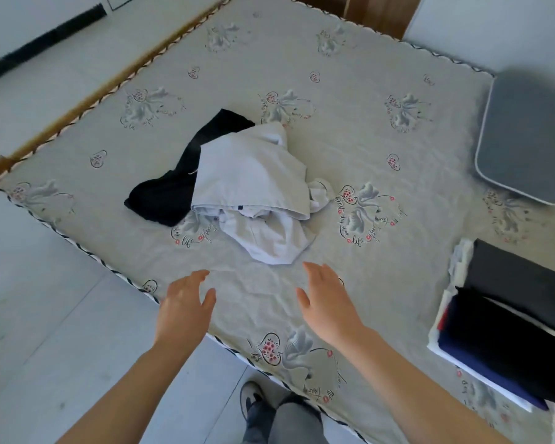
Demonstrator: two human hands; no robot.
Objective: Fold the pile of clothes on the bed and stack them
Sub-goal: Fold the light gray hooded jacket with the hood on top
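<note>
Left hand [186, 302]: fingers extended and slightly spread, palm down, holding nothing. It is above the near edge of the bed [350, 129]; contact with the sheet cannot be determined.

Right hand [329, 302]: fingers extended and loosely spread, holding nothing. It is above the wrinkled sheet, just short of the near hem of the white garment [253, 187].

Unfolded pile: located at the middle of the bed, beyond both hands. The white garment is crumpled and lies partly over a black garment [170, 190], which extends to the left and rear. A small dark tag on the white garment is too small to read.

Legible writing: the sheet print repeats script lettering around hearts and flowers; the word "life" is readable.

Folded stack [507, 331]: at the right edge of the bed, well apart from the pile. It shows black, dark grey, navy and white layers.

Surroundings: a grey pillow [523, 139] lies at the far right. A shoe [252, 397] stands on the tiled floor [45, 347] beside the bed.
</note>
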